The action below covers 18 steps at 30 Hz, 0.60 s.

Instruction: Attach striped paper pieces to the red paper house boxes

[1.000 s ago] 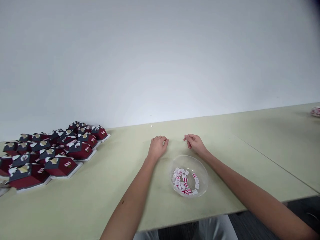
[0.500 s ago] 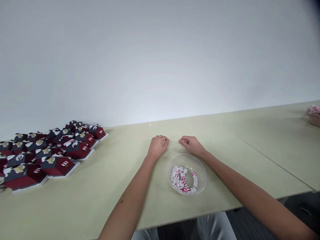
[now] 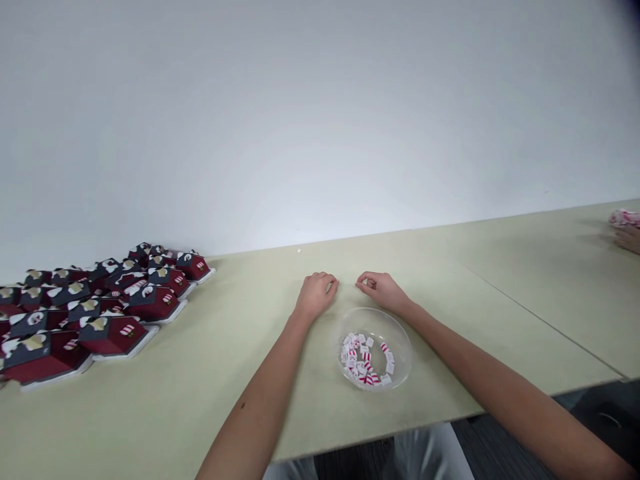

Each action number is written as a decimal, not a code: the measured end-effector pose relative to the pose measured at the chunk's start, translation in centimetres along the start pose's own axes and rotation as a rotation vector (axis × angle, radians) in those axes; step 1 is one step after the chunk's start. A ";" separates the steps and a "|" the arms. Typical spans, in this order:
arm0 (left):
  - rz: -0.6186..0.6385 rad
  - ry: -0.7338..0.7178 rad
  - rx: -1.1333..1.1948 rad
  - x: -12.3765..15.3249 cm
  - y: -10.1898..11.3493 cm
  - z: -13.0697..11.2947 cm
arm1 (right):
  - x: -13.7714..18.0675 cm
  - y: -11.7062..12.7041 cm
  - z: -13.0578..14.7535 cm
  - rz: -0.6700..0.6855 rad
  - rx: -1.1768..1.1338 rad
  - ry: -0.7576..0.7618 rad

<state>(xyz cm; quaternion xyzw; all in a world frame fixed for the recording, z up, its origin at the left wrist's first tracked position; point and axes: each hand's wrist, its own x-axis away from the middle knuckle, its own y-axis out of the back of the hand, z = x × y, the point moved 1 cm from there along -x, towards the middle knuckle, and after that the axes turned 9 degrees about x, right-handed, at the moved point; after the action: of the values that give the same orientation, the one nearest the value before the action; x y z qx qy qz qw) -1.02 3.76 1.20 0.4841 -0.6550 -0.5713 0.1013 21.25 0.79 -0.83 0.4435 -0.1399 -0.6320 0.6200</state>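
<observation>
resting curled on the table point(image 3: 200, 373) just above the clear bowl point(image 3: 403, 333) in the lower middle of the frame, the left hand point(image 3: 315, 295) shows nothing in its grip. the right hand point(image 3: 383, 291) beside it pinches thumb to forefinger; whether on anything, i cannot tell. red-and-white pieces point(image 3: 364, 357) lie in the bowl; red paper houses point(image 3: 100, 307) crowd the left edge.

Well to the left of the fingers point(image 3: 327, 285), a heap of small red paper houses point(image 3: 100, 310) with dark roofs lies on the pale table point(image 3: 200, 373). A little beyond them sits a tiny white speck point(image 3: 299, 251). Far to their right, another person's hand point(image 3: 630, 239) touches a pink-and-white pile point(image 3: 624, 217). A plain white wall point(image 3: 320, 120) rises behind.
</observation>
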 end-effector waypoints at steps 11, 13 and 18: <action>0.007 -0.023 0.016 -0.1 -0.3 0.0 | 0.1 0.1 0.2 -0.018 0.006 0.024; 0.010 -0.025 0.010 -0.1 -0.3 0.0 | 0.1 0.1 0.3 -0.018 -0.007 0.039; 0.022 -0.028 -0.005 -0.1 -0.2 -0.3 | 0.2 0.0 0.1 -0.003 -0.013 0.049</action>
<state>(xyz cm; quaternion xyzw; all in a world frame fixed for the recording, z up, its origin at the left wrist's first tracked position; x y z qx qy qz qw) -0.69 3.65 1.13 0.4685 -0.6602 -0.5785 0.0999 21.20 0.58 -0.81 0.4550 -0.1198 -0.6229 0.6250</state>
